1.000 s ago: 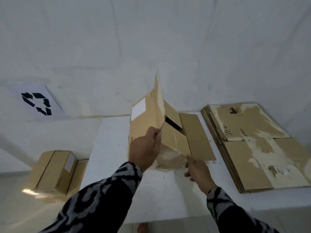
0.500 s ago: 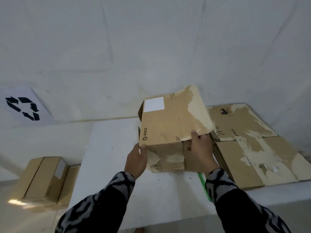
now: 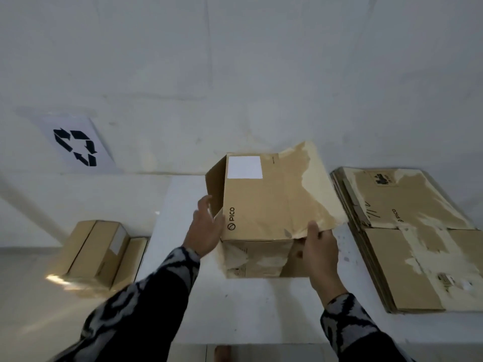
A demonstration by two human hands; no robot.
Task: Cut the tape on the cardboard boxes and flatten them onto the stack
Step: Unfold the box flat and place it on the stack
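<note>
- Pinching a torn flap, the right hand (image 3: 320,253) holds the box (image 3: 264,205) on the white table (image 3: 251,314).
- Left hand (image 3: 206,227), fingers loose, touches the box's open left end.
- Flattened stack (image 3: 407,236) lies just right.

wall (image 3: 235,61): white | recycling sign (image 3: 75,146) | table (image 3: 261,309): white

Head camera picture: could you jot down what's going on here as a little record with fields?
Box in hand: cardboard box, open at its left end, white label on top, over the white table
Left hand: fingers relaxed, against the box's open left end
Right hand: grips the box's near right corner
Flattened stack: on the table, right of the box
Other boxes: lower left, beside the table
Wall: recycling sign
</note>
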